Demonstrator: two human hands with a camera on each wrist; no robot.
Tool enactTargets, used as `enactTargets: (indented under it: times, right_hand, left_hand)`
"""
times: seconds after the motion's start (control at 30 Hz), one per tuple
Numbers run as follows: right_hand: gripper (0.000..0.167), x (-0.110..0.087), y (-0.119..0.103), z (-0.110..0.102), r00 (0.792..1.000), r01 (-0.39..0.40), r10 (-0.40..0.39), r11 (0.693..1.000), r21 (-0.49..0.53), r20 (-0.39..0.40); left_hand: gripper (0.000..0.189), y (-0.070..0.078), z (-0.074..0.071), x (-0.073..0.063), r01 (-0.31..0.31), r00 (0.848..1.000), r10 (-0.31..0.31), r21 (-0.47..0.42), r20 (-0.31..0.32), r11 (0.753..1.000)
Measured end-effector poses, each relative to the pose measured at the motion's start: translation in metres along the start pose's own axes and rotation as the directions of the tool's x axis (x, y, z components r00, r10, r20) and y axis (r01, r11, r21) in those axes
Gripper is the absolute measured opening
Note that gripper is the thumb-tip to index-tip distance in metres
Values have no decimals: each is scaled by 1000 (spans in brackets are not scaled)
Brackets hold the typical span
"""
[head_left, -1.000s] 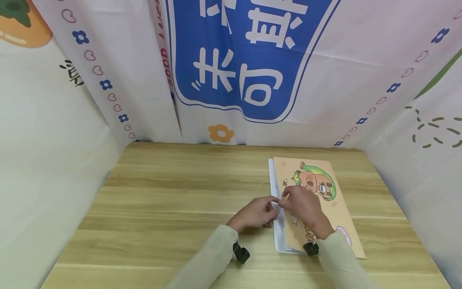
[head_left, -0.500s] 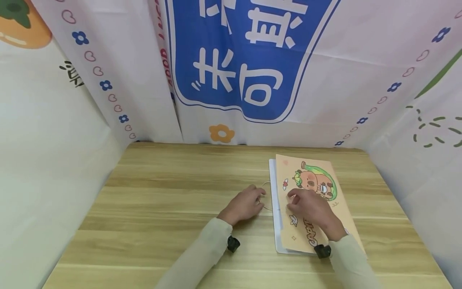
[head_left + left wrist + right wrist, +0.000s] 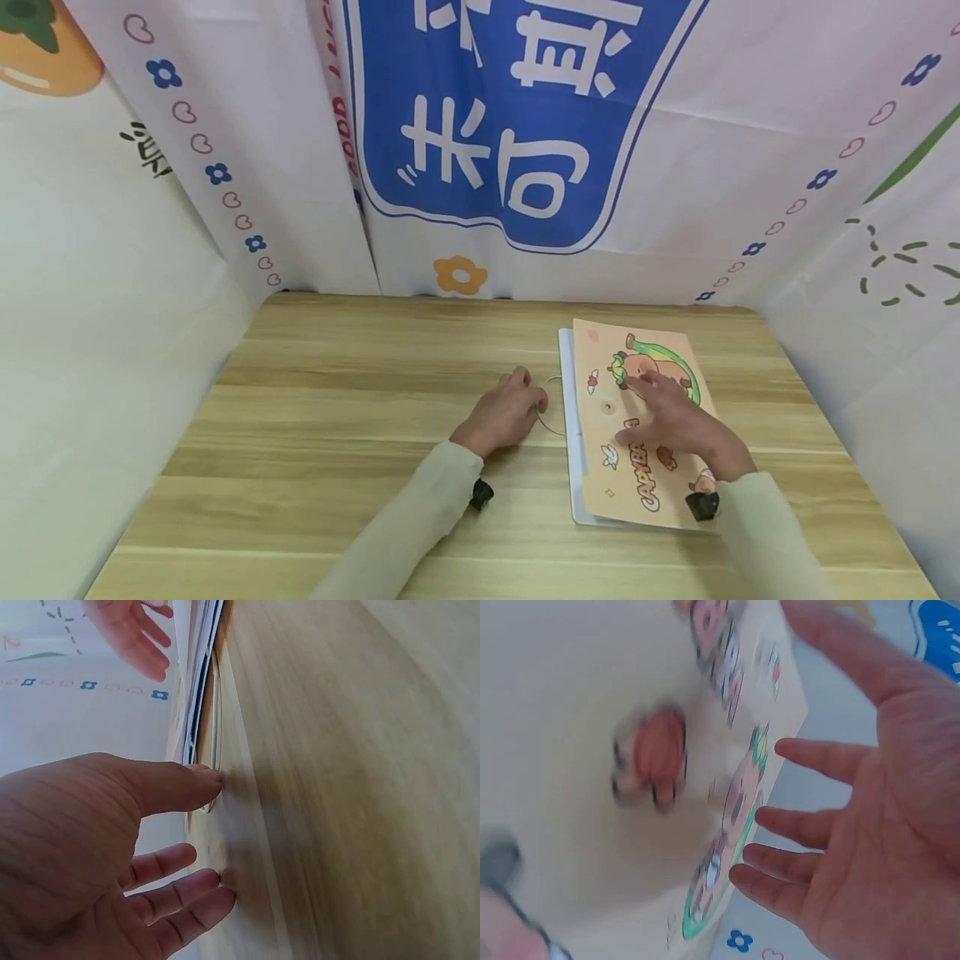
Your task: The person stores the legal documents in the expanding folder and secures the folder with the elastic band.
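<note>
A peach notebook-like folder (image 3: 615, 492) with capybara drawings lies on the right of the table. Its cover stands slightly raised over a pale lower board (image 3: 570, 400), and a small round button (image 3: 607, 407) sits near the cover's left edge. From that side a thin cord loop (image 3: 216, 712) sticks out onto the wood. My left hand (image 3: 502, 412) is at the loop, its thumb overlapping the cord in the left wrist view; the index finger is hidden, so I cannot tell whether they pinch it. My right hand (image 3: 678, 425) hovers over the cover, fingers spread and holding nothing.
The wooden table (image 3: 360, 400) extends left of the folder. Printed white cloth (image 3: 660, 217) hangs behind the table and along both sides. Small dark cameras sit at both wrists, the left one (image 3: 482, 495) low over the wood.
My right hand has left the cover's left edge, moved right and spread its fingers, baring the button. The left hand has drawn back from that edge to the cord loop.
</note>
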State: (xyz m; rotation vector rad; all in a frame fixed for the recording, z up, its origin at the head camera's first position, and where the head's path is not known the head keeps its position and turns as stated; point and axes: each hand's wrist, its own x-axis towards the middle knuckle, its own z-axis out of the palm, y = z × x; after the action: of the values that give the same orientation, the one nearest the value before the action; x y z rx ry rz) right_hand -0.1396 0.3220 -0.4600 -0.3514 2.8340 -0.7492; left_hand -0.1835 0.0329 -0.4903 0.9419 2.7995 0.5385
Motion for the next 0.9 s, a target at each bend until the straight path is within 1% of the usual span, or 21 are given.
enactTargets:
  times: [0.1, 0.2, 0.27, 0.37, 0.47, 0.57, 0.6, 0.7, 0.8, 0.9]
  right_hand:
    - [105, 2, 8, -6, 999, 32, -31, 999, -33, 34]
    - [110, 4, 14, -9, 997, 56, -54, 997, -47, 51]
    - [113, 5, 17, -10, 997, 52, -50, 998, -40, 59]
    - [115, 6, 19, -8, 996, 24, -25, 1000, 7, 80]
    - [117, 5, 21, -6, 995, -8, 5, 999, 37, 99]
    - [117, 4, 23, -3, 994, -36, 32, 999, 32, 107]
    - [117, 4, 23, -3, 994, -30, 28, 999, 19, 105]
    - [117, 4, 23, -2, 995, -20, 21, 1000, -10, 97]
    - [117, 5, 23, -2, 995, -18, 20, 1000, -24, 95]
    - [117, 6, 24, 0, 995, -19, 21, 1000, -19, 95]
  left_hand:
    - [9, -1, 0, 1, -20, 1000, 20, 10, 4, 1000]
    - [13, -3, -1, 2, -40, 999, 39, 25, 18, 999]
    - [15, -4, -1, 3, -59, 998, 58, 44, 31, 997]
    - [17, -5, -3, 6, -125, 991, 120, 112, 55, 986]
    - [18, -4, -6, 9, -219, 975, 203, 218, 91, 951]
    - [14, -2, -9, 11, -287, 957, 259, 304, 130, 908]
    - [13, -1, -9, 11, -302, 953, 269, 333, 142, 893]
    - [18, 0, -8, 13, -328, 944, 285, 392, 165, 859]
    - [17, 0, -8, 14, -345, 938, 295, 420, 181, 840]
    - [13, -2, -7, 15, -359, 933, 298, 429, 204, 829]
